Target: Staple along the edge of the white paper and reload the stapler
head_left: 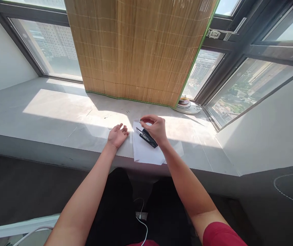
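Observation:
A few white paper sheets (146, 153) lie at the near edge of a grey stone window ledge (59, 116). A black stapler (147, 137) rests on the paper. My right hand (155, 128) hovers over the stapler, its thumb and forefinger pinched on the far corner of the top sheet. My left hand (117, 135) lies flat and relaxed on the ledge just left of the paper, fingers slightly apart, holding nothing.
A bamboo blind (138, 48) hangs down to the ledge in front of the windows. A small stack of plates (187, 106) sits at the right end of the blind. A white cable (142, 218) lies on my lap.

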### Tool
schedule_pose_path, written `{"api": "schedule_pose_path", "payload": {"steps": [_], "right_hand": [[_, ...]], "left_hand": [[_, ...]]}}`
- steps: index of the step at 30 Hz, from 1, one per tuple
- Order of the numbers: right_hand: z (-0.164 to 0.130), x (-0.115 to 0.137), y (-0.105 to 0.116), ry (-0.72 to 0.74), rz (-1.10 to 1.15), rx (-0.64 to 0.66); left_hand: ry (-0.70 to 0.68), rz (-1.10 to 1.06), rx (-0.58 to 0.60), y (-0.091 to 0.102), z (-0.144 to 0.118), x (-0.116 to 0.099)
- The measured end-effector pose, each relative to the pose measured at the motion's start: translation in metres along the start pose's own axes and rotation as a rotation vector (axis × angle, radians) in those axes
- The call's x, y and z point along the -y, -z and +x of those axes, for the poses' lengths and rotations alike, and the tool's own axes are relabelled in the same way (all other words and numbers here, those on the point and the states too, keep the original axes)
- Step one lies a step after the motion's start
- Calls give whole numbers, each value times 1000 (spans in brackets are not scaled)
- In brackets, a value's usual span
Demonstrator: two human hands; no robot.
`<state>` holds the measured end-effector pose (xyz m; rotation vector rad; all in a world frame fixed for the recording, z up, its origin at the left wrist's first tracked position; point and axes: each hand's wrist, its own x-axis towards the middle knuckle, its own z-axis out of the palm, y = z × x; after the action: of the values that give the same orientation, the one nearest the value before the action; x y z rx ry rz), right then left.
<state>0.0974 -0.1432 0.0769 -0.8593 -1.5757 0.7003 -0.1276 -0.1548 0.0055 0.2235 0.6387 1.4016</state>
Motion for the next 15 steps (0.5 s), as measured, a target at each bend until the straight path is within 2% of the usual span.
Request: {"api": "schedule_pose_path", "payload": {"steps": [2,4,6,8,10,15], "right_hand": [[21,-32,58,-87,-82,-117],[39,-77,109,-230,-224,-243],[51,-120,144,-395,-476,-329],[57,-153,157,-455,-603,-304],[58,-170,156,-445,-641,-273],[47,-170,148,-362,-684,-268]], "left_hand": [[16,-23,0,0,0,0],[18,-46,-2,-1,0,0],[16,-63,0,-1,0,0],[15,-66,3,-1,0,0],[18,-59,5,-1,0,-1],[13,-15,-8,-3,1,-2]]}}
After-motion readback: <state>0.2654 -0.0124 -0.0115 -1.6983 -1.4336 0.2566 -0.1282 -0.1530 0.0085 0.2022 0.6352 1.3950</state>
